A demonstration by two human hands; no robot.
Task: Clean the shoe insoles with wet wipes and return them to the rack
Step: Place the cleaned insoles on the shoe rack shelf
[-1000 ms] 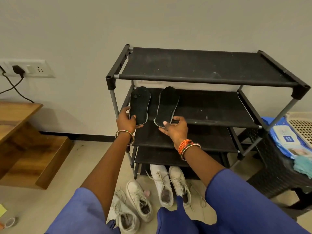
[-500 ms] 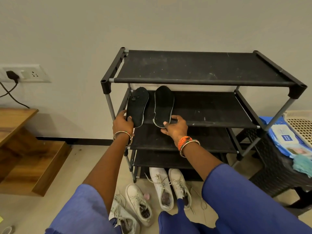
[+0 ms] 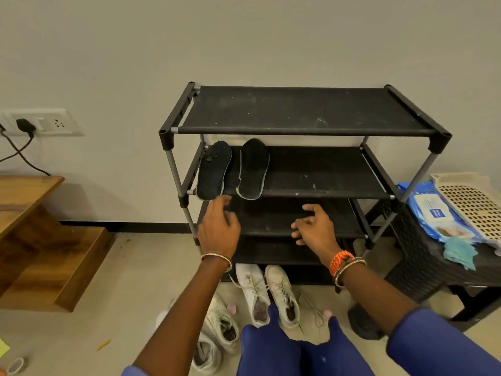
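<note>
Two black insoles lie side by side on the second shelf of the black shoe rack [image 3: 298,130], at its left end: the left insole [image 3: 212,170] and the right insole [image 3: 253,169], heels at the shelf's front edge. My left hand [image 3: 218,229] hovers just below the left insole's heel, fingers loose and holding nothing. Further right, my right hand [image 3: 314,227] is in front of the third shelf, fingers spread and empty. A blue wet wipes pack [image 3: 433,213] lies on the dark stool at the right.
Two pairs of white sneakers [image 3: 267,293] sit on the floor in front of the rack. A dark wicker stool [image 3: 423,256] at the right carries a cream basket [image 3: 471,204] and a teal cloth [image 3: 459,252]. Wooden steps [image 3: 40,240] stand at the left.
Both hands have let go of the insoles and drawn back and down from the second shelf. The insoles stay on the shelf.
</note>
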